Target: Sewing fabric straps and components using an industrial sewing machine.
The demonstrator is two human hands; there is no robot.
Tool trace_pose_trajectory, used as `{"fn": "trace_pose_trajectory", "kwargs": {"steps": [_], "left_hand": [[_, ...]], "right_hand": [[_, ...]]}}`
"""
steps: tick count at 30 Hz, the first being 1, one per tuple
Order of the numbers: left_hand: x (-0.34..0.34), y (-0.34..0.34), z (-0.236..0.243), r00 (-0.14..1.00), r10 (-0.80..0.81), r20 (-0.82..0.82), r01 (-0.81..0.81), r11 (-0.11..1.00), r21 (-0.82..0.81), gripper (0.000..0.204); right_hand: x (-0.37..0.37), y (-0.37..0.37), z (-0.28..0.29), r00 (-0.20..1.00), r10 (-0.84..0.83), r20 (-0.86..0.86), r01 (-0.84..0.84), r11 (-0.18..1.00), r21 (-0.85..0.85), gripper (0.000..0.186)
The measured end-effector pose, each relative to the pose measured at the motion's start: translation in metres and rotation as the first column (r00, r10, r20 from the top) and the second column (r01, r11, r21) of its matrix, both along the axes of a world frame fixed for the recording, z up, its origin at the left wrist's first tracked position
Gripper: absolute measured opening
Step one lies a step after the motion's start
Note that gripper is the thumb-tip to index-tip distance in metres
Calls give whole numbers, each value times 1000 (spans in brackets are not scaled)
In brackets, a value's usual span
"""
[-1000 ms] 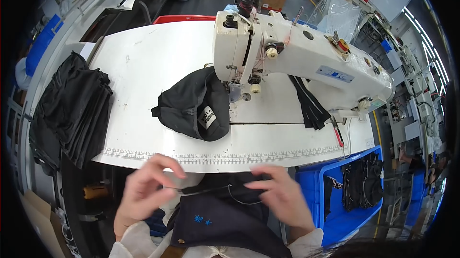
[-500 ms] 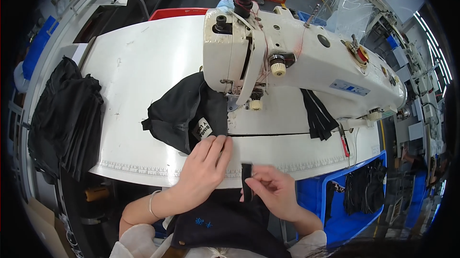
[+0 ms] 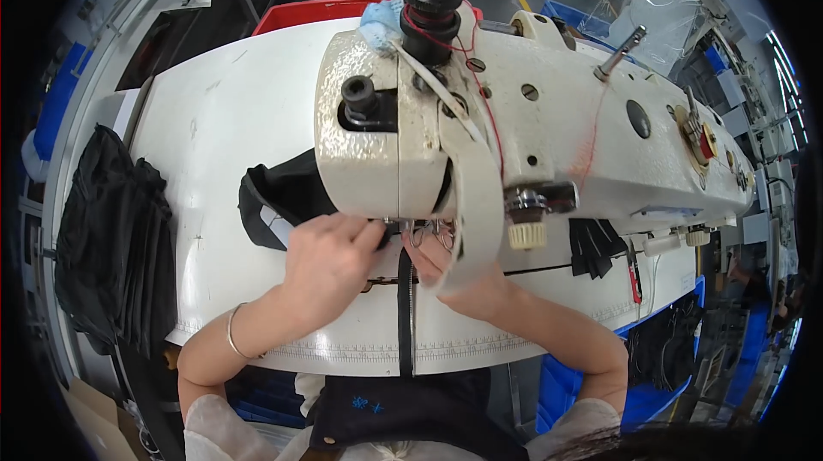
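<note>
My left hand (image 3: 330,260) lies on the white table (image 3: 223,118) under the head of the sewing machine (image 3: 480,118), its fingertips pinching the edge of a black fabric piece (image 3: 274,204) at the needle area. My right hand (image 3: 454,277) is just to the right, partly hidden behind the machine's white guard, its fingers at the top end of a black zipper strip (image 3: 405,315). The strip runs straight from the needle area down over the table's front edge. The presser foot itself is mostly hidden by the machine head.
A stack of black fabric (image 3: 111,247) hangs over the table's left end. More black strips (image 3: 591,247) and a red-handled tool (image 3: 633,268) lie right of the machine. A blue bin (image 3: 557,384) stands at the lower right, a red bin (image 3: 300,11) behind the table.
My head has leaned in over the machine. Both hands moved up from the table's front edge to the needle area, and the black strip now lies on the table pointing at the needle.
</note>
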State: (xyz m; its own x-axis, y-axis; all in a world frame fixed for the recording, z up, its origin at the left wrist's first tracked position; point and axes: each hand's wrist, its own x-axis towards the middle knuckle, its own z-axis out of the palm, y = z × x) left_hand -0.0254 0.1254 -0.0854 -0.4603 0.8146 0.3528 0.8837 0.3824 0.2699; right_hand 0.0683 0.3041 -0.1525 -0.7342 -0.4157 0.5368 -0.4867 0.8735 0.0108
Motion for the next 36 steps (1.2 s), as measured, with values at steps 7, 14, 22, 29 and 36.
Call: {"fn": "trace_pose_trajectory", "kwargs": {"steps": [7, 14, 22, 29, 36], "left_hand": [[0, -2, -32, 935, -194, -297, 203, 979, 0, 33], [-10, -12, -35, 978, -206, 36, 205, 979, 15, 32], [-16, -21, -27, 956, -127, 266, 125, 992, 21, 38], [-16, -18, -37, 968, -252, 10, 251, 965, 70, 34], [-15, -19, -39, 971, -238, 13, 237, 970, 46, 34]], "right_hand": [[7, 1, 23, 978, -37, 207, 90, 963, -254, 30], [14, 2, 32, 877, 3, 480, 295, 785, -545, 32], [9, -8, 23, 555, 533, 639, 423, 481, -768, 38], [14, -4, 19, 449, 527, 721, 450, 564, -692, 46], [21, -10, -11, 523, 614, 592, 446, 394, -803, 48]]}}
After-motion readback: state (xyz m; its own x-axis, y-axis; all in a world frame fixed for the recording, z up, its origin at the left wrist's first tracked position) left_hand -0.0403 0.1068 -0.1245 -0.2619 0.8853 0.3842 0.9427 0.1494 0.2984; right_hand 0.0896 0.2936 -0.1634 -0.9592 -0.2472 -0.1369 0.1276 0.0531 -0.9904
